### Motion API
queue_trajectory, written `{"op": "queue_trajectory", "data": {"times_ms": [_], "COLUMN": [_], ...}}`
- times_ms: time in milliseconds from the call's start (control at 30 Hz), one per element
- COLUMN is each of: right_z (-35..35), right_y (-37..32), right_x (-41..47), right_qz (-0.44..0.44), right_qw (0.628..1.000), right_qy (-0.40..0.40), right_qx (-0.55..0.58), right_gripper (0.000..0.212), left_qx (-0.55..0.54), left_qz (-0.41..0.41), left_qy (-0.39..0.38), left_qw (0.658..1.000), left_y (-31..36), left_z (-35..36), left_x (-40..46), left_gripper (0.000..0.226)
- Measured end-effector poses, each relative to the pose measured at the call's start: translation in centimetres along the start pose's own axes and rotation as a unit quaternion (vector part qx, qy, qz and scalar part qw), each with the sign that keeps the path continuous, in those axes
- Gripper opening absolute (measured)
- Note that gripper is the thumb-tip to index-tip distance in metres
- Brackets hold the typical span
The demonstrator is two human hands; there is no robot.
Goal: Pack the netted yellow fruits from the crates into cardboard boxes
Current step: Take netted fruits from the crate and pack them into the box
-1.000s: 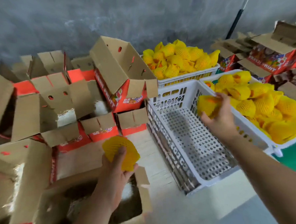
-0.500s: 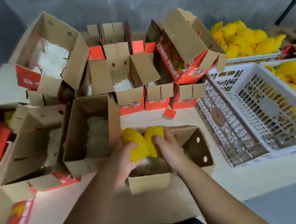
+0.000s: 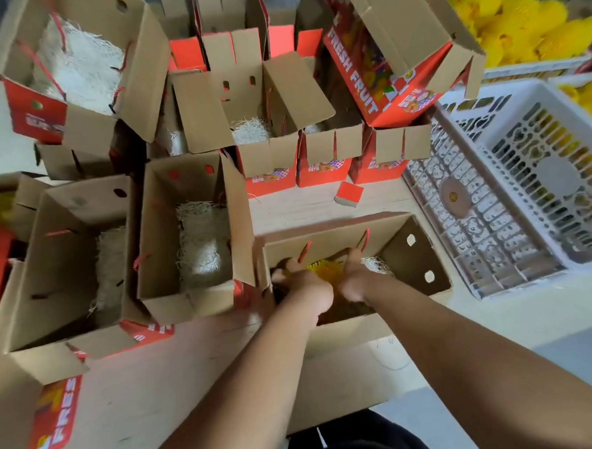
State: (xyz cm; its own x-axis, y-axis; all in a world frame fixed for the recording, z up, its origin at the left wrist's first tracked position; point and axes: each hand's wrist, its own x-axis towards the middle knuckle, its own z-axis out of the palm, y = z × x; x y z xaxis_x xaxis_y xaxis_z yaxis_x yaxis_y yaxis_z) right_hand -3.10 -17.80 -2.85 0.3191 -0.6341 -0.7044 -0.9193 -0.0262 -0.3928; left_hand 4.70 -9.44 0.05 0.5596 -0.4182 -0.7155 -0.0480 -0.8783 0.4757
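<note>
Cardboard box (image 3: pixel 409 249) sits open in front of the person; both hands reach inside, left hand (image 3: pixel 304 285) and right hand (image 3: pixel 354 279) curled round netted yellow fruit (image 3: pixel 321 269) low in it, beside white shredded padding (image 3: pixel 377 264).

My left hand (image 3: pixel 306 285) and right hand (image 3: pixel 354 279) blurred, covering most of the netted fruit (image 3: pixel 321 269), my fingertips hidden inside the box (image 3: pixel 405 249), far fruit crate (image 3: pixel 520 71) cut by the edge
</note>
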Motion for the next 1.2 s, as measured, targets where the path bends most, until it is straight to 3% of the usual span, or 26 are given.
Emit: {"op": "queue_trajectory", "data": {"times_ms": [167, 267, 433, 600, 833, 1067, 1200], "right_z": [-0.9, -2.1, -4.0, -9.3, -20.2, -33.8, -39.8], "right_y": [0.1, 0.2, 2.1, 4.6, 14.1, 28.2, 36.3], "right_x": [-1.5, -3.4, -6.1, -6.2, -5.5, -2.2, -0.1], "right_qz": [-0.087, -0.171, -0.260, -0.310, -0.323, -0.285, -0.231], "right_qw": [0.995, 0.980, 0.936, 0.891, 0.847, 0.842, 0.852], "right_qy": [0.015, 0.061, 0.154, 0.228, 0.306, 0.354, 0.435], "right_qx": [0.048, 0.085, 0.181, 0.243, 0.290, 0.289, 0.176], "right_gripper": [0.047, 0.024, 0.024, 0.030, 0.028, 0.027, 0.032], "left_qx": [-0.043, -0.146, -0.251, -0.293, -0.259, -0.138, -0.085], "left_qz": [0.107, 0.175, 0.282, 0.322, 0.412, 0.475, 0.454], "left_qy": [-0.009, -0.027, -0.009, -0.026, -0.040, -0.090, -0.140], "left_qw": [0.993, 0.973, 0.926, 0.900, 0.873, 0.864, 0.876], "left_y": [-1.5, -1.0, 2.5, 8.4, 18.9, 32.1, 36.6], "left_z": [-0.1, -0.4, 1.1, 4.4, 13.9, 28.3, 34.9], "left_x": [0.3, -0.3, -2.8, -5.3, -8.0, -10.1, -10.1], "left_gripper": [0.043, 0.032, 0.020, 0.020, 0.021, 0.023, 0.017]}}
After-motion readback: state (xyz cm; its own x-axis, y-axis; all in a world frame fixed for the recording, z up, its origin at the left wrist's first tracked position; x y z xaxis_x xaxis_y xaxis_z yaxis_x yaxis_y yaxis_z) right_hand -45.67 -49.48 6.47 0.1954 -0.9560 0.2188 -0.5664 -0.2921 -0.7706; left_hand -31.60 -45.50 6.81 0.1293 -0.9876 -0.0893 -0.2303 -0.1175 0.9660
